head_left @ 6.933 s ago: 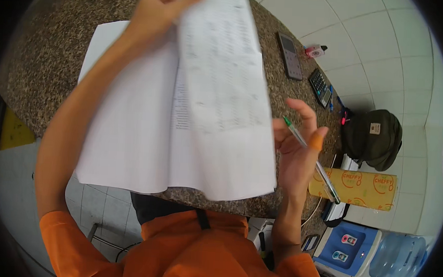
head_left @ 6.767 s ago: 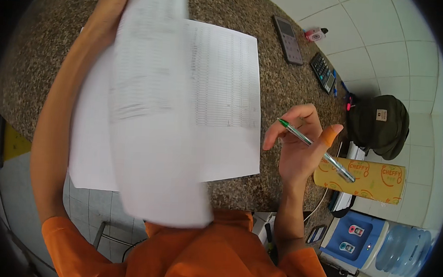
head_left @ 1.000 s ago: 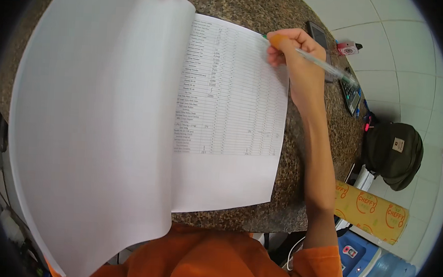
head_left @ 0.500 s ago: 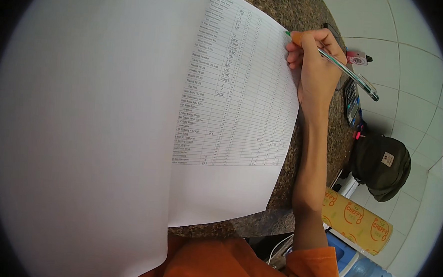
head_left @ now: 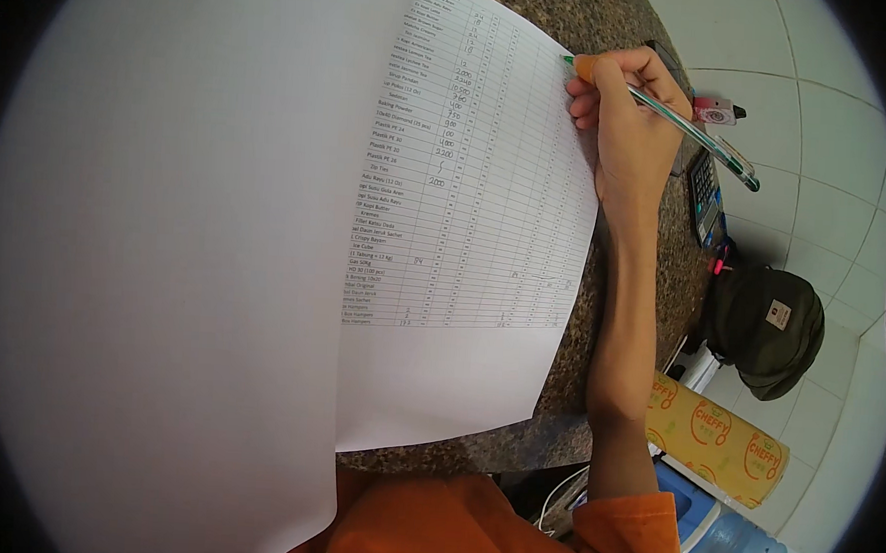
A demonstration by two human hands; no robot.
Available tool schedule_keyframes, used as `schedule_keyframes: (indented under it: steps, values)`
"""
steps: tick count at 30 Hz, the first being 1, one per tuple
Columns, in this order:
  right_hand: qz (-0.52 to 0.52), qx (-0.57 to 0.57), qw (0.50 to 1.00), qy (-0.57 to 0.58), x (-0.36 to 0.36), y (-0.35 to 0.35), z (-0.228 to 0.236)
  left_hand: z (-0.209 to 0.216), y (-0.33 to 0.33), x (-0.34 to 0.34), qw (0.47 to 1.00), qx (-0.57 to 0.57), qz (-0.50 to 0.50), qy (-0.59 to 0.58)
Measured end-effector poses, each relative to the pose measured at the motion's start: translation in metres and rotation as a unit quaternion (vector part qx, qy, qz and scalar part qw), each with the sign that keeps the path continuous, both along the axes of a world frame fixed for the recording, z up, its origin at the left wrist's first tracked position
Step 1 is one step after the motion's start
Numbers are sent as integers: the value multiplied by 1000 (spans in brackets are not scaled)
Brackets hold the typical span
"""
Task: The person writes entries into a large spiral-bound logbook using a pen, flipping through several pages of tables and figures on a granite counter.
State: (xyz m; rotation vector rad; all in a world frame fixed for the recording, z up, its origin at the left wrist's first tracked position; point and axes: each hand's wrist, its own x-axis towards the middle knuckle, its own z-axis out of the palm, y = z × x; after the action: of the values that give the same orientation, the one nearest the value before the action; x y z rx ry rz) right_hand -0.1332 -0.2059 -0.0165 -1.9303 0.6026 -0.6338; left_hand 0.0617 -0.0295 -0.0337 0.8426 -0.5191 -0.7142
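My right hand (head_left: 631,121) is closed around a clear pen (head_left: 701,140) with green ink, its tip at the upper right edge of a printed sheet (head_left: 458,377). That sheet carries a table with rows of print and handwritten figures in one column, plus a few entries near the bottom. The side of my hand rests by the paper's right edge. A large blank white page (head_left: 163,262) rises close in front of the view on the left and covers the sheet's left part. My left hand does not show.
Under the papers is a speckled brown stone counter (head_left: 568,373). Along its right side lie a calculator (head_left: 705,200), a pink-and-white item (head_left: 717,112) and a dark flat object (head_left: 665,58). Beyond are a dark green bag (head_left: 764,328), a yellow printed roll (head_left: 720,436) and a blue water bottle (head_left: 739,552).
The pen tip and my right hand have shifted slightly left and up along the sheet's edge. My grip stays the same.
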Motion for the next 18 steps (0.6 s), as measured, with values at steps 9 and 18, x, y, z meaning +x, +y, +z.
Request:
schedule_keyframes:
  steps: [9, 18]
  values:
    - [-24, 0, 1000, -10, 0, 1, 2, 5, 0, 0, 1000, 5, -7, -8]
    - [-28, -1, 1000, -8, -1, 2, 3, 8, -1, 1, 1000, 8, -11, -17]
